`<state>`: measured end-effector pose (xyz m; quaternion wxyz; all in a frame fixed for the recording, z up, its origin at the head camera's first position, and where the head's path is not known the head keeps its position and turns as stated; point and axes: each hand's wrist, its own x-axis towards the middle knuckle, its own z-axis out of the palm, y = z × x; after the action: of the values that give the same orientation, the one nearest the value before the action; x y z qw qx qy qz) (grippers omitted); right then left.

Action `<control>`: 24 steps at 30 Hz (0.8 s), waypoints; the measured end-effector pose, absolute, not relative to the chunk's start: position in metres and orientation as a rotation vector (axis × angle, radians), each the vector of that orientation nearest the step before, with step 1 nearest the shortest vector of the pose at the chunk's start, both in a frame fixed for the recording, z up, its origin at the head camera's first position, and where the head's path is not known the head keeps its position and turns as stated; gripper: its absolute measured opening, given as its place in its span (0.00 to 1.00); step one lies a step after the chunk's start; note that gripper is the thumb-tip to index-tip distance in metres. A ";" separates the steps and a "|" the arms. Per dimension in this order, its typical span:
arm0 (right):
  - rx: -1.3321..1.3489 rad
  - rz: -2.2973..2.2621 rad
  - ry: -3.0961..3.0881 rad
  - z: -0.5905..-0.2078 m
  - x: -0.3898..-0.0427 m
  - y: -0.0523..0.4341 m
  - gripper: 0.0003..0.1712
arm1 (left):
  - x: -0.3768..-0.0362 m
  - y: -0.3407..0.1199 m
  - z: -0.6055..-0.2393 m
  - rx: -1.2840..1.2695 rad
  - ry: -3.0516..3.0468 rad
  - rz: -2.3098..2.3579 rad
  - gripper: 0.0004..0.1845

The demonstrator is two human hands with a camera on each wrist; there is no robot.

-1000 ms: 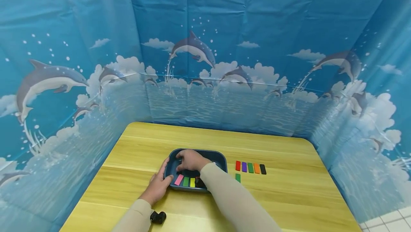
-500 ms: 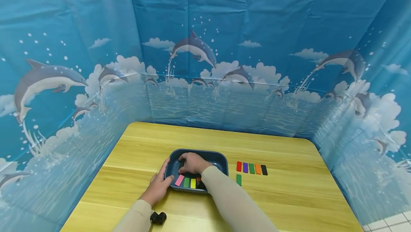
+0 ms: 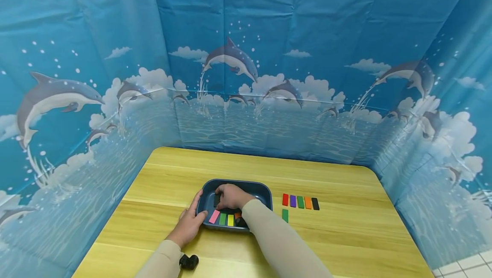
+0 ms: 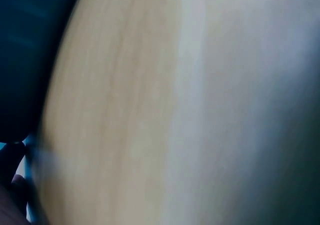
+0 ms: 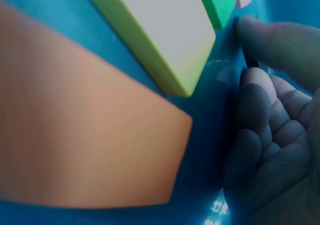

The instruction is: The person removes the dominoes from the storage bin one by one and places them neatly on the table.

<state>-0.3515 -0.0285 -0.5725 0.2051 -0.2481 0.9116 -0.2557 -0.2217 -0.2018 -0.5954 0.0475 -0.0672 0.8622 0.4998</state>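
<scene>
A dark blue tray (image 3: 265, 189) sits on the yellow wooden table (image 3: 338, 244). My right hand (image 3: 229, 196) reaches into it, and its curled fingers (image 5: 255, 135) and thumb pinch a dark block (image 3: 216, 200) on the tray floor. Along the tray's near side lie a pink block (image 3: 214, 216), a green block (image 3: 222, 219), a yellow block (image 3: 230, 220) and an orange block (image 5: 85, 135). My left hand (image 3: 190, 222) lies on the table against the tray's left wall, thumb stretched along the rim. The left wrist view is a blur of wood and dark tray.
Right of the tray a row of red (image 3: 285, 199), purple, green, orange and black (image 3: 315, 203) blocks lies on the table, with one more green block (image 3: 285, 215) below the red one. A small black object (image 3: 189, 261) sits near the front edge. Blue dolphin sheets wall in the table.
My right hand has drawn back slightly inside the tray and curled onto the dark block, which now shows under its fingers. The left hand and tray stay put.
</scene>
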 end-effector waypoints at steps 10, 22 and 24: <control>-0.748 -0.706 2.533 -0.564 -0.349 -0.024 0.24 | -0.224 -0.203 -0.602 -0.201 2.630 1.531 0.38; -0.861 -0.855 2.503 -0.508 -0.350 0.016 0.27 | -0.223 -0.205 -0.601 -0.200 2.628 1.509 0.38; -0.860 -0.890 2.511 -0.495 -0.349 0.032 0.27 | -0.224 -0.206 -0.600 -0.196 2.625 1.510 0.38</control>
<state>-0.3490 0.0319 -0.4954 0.1700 -0.3028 0.8839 -0.3133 -0.2237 -0.2057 -0.5995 0.0535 -0.0644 0.8637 0.4970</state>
